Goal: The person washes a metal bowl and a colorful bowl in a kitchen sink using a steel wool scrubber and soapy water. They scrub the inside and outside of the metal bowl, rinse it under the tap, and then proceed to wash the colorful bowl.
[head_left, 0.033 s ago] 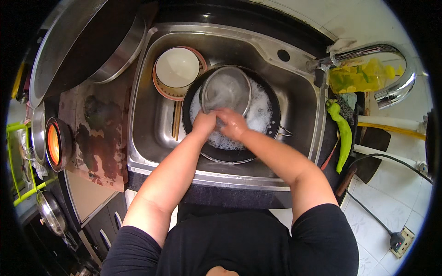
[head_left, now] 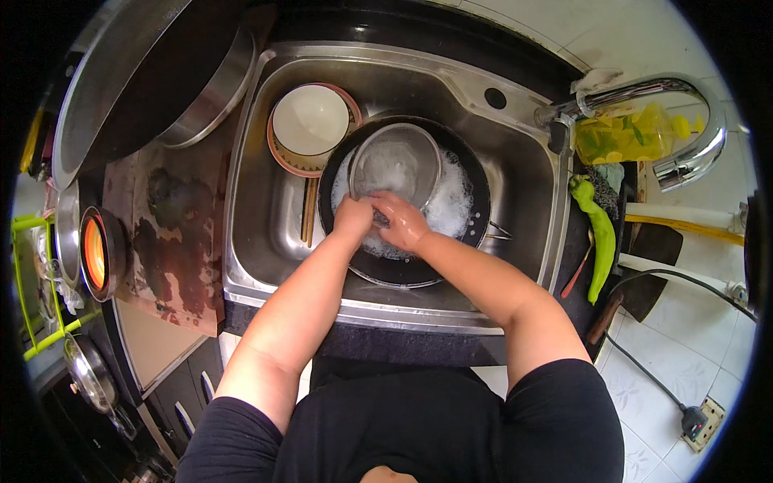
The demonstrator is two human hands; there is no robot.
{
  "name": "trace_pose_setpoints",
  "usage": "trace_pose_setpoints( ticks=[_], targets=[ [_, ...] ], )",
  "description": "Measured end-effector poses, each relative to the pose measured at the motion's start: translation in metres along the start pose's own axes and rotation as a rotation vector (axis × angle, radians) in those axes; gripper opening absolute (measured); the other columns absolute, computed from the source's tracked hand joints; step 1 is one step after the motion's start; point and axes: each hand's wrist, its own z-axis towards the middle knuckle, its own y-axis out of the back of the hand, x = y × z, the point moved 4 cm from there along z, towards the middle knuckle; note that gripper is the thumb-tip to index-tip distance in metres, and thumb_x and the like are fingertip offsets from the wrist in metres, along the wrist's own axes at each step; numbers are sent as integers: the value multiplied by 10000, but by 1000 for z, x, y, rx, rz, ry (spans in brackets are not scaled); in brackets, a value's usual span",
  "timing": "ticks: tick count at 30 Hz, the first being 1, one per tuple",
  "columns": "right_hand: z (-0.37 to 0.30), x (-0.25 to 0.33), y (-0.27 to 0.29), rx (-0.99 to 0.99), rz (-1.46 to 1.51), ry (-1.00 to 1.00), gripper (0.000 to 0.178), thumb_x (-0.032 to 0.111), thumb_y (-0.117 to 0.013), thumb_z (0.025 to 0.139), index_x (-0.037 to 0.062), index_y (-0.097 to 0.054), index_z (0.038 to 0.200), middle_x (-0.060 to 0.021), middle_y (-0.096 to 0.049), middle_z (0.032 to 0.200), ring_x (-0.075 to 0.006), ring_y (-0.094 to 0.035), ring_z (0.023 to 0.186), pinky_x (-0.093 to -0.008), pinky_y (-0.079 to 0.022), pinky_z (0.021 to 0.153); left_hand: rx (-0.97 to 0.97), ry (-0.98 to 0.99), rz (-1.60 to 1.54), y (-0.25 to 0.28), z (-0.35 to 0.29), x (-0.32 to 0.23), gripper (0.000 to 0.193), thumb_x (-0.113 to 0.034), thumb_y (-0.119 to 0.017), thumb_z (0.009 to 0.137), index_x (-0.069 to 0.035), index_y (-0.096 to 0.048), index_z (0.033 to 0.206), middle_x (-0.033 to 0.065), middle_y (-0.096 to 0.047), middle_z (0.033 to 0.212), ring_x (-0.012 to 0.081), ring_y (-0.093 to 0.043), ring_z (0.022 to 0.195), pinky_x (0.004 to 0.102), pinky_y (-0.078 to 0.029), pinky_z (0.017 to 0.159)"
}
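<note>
Steel sink (head_left: 262,217) | left hand (head_left: 353,217), right hand (head_left: 404,225) angled inward, meeting at sieve (head_left: 396,165) | fingers (head_left: 390,202) curled; cannot tell what they pinch

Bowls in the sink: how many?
2: a white bowl and, beneath it, a reddish-rimmed bowl, in the far-left corner of the sink. More could be hidden underneath.

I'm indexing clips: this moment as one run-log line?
left hand: at rim of strainer | right hand: at same rim | strainer: over suds in black pan | place: sink
</note>
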Motion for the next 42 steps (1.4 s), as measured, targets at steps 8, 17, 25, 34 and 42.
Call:
trace_pose_setpoints(
  ticks=[8,17,25,34,42],
  targets=[
    [16,-66,28,282,-786,54,482,145,-583,755,149,-528,1234,-146,-375,1394,-357,-353,1277,-435,-298,1054,-74,41,-91,-14,-18,-14,398,-116,-459,828,-7,-431,1210,170,-570,1083,281,-607,898,353,-562,551],
    [7,-45,33,276,-804,172,511,164,-570,777,132,-473,1278,-153,-362,1391,-348,-350,1276,-391,-301,1061,-15,83,7,-2,-22,-21,441,-88,-394,863,-32,-356,1299,160,-536,1152,278,-597,922,330,-572,548],
    [-4,-10,-15,150,-84,-15,426,200,-539,828,106,-501,1242,-182,-381,1367,-374,-403,1221,-402,-351,1015,42,118,-148,-4,-7,-3,443,-96,-439,837,3,-370,1264,176,-540,1123,302,-612,860,358,-567,521],
    [-10,-47,17,148,-558,-37,487,77,-601,715,157,-559,1194,-151,-415,1355,-325,-396,1252,-400,-361,1014,5,30,165,-5,-18,-21,479,-163,-528,797,41,-437,1221,223,-597,1050,286,-640,831,360,-548,605],
    [-8,-47,33,416,-797,151,387,126,-502,807,176,-574,1184,-119,-354,1411,-289,-377,1282,-379,-350,1025,-4,-15,175,3,-21,-23,403,-126,-506,788,51,-473,1147,235,-626,937,298,-661,712,369,-545,629]
  ],
)
